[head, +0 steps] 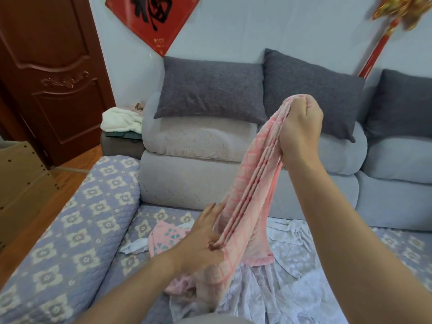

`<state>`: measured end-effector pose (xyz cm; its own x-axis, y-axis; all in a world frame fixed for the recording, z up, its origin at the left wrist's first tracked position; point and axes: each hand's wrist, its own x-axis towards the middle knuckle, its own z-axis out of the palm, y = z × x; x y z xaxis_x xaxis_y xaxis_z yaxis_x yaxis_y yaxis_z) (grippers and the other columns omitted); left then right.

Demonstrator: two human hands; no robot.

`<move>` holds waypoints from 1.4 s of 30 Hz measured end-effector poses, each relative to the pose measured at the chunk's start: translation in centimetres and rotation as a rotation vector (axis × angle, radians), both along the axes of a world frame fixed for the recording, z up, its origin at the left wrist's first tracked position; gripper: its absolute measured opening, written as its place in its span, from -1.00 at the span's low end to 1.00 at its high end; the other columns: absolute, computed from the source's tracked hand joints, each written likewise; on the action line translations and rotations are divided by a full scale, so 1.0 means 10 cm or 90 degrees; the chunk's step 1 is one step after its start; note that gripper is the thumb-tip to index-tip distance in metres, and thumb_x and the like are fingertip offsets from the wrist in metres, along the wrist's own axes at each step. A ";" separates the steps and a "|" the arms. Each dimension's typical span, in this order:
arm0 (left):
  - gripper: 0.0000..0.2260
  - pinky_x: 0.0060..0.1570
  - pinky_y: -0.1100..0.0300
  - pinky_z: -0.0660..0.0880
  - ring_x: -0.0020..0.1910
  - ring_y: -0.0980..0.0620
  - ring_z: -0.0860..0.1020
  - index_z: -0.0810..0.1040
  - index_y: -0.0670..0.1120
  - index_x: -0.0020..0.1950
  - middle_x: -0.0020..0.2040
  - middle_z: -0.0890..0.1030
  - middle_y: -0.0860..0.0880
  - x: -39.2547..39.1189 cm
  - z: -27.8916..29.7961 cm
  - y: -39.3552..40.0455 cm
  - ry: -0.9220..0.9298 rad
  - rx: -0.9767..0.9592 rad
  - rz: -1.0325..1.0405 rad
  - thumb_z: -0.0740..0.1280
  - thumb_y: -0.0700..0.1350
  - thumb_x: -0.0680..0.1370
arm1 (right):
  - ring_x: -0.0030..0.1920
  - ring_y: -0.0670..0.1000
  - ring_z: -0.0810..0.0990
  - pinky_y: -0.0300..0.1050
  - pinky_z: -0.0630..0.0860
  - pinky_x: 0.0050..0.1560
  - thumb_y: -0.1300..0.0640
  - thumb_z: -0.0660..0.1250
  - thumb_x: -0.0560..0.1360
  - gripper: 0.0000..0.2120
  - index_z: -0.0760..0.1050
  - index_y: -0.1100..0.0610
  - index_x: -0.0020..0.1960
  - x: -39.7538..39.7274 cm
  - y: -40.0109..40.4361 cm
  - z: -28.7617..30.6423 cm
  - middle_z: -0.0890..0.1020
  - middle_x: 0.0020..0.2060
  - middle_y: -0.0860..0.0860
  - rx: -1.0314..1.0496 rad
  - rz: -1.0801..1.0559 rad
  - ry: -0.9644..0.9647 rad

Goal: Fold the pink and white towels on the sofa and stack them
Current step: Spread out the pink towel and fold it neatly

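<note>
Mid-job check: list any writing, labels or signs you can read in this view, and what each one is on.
"福": large black character on the red diamond poster on the wall, its top cut off by the frame edge.
Small gold print at the poster's lower corner: too small to read.
Pink checked towel, held by the right hand and left hand: no text visible.

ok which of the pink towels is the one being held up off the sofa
The pink checked towel, stretched between the right hand above and the left hand below. The pink towel with teal flowers lies flat on the sofa seat.
</note>
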<state>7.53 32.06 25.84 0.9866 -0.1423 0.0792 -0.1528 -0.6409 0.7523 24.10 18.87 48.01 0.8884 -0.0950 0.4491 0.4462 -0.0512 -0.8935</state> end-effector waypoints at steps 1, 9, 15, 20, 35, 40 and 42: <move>-0.62 0.51 0.02 -0.13 0.57 0.18 -0.33 0.53 -0.26 -0.17 0.56 -0.23 0.38 0.03 0.01 -0.02 -0.009 0.018 -0.009 0.31 0.08 0.35 | -0.25 -0.08 0.46 -0.11 0.47 -0.21 0.23 0.09 0.52 -0.78 0.46 0.08 -0.21 0.01 -0.01 0.03 0.50 -0.31 -0.08 0.009 0.025 0.002; -0.80 0.44 0.10 0.25 0.41 -0.01 0.29 0.53 -0.03 -0.07 0.35 0.25 0.10 0.03 0.15 -0.23 -0.052 0.010 0.044 0.32 0.03 0.39 | -0.29 -0.04 0.45 -0.09 0.44 -0.26 0.25 0.10 0.49 -0.76 0.43 0.06 -0.28 0.10 -0.05 0.14 0.47 -0.37 -0.07 0.057 0.044 0.017; -0.77 -0.07 0.34 0.45 -0.04 0.12 0.51 0.62 -0.03 0.04 0.11 0.39 0.17 -0.37 0.29 -0.52 -0.156 -0.107 0.167 0.24 -0.09 0.46 | -0.25 -0.11 0.40 -0.09 0.39 -0.11 0.15 0.00 0.61 -0.72 0.29 0.01 -0.26 0.45 -0.14 0.06 0.43 -0.27 -0.11 -0.028 -0.212 0.093; -0.90 -0.29 0.43 0.34 -0.23 0.13 0.46 0.38 0.27 -0.24 -0.04 0.34 0.24 -0.57 0.55 -0.39 -0.192 -0.015 0.265 0.24 0.04 0.40 | -0.25 -0.11 0.41 -0.11 0.38 -0.10 0.14 -0.02 0.62 -0.77 0.37 0.11 -0.11 0.55 -0.15 0.00 0.43 -0.27 -0.14 -0.083 -0.249 0.088; -0.86 -0.25 0.24 0.25 -0.25 0.29 0.37 0.24 0.09 -0.22 -0.26 0.36 0.19 -0.52 0.38 0.09 -0.110 0.121 0.125 0.19 -0.02 0.49 | -0.12 -0.02 0.46 -0.15 0.37 -0.07 0.20 -0.01 0.62 -0.82 0.36 0.12 -0.03 0.71 -0.13 -0.29 0.43 -0.25 -0.16 -0.128 -0.191 0.028; -0.91 -0.14 0.26 0.48 -0.20 0.16 0.52 0.44 0.07 -0.11 -0.18 0.55 0.13 -0.20 -0.21 -0.12 0.136 0.017 0.221 0.28 -0.09 0.42 | -0.15 0.01 0.47 -0.13 0.31 -0.13 0.16 0.00 0.65 -0.81 0.37 0.08 -0.02 0.59 0.00 -0.33 0.46 -0.25 -0.13 -0.170 -0.213 -0.039; -0.98 -0.16 0.28 0.48 -0.23 0.19 0.51 0.49 0.01 -0.17 -0.24 0.59 0.09 -0.16 -0.30 -0.30 0.201 -0.029 0.201 0.30 -0.10 0.42 | -0.15 0.02 0.46 -0.14 0.25 -0.16 0.16 -0.01 0.64 -0.82 0.35 0.07 -0.02 0.58 0.02 -0.31 0.46 -0.24 -0.12 -0.187 -0.234 -0.029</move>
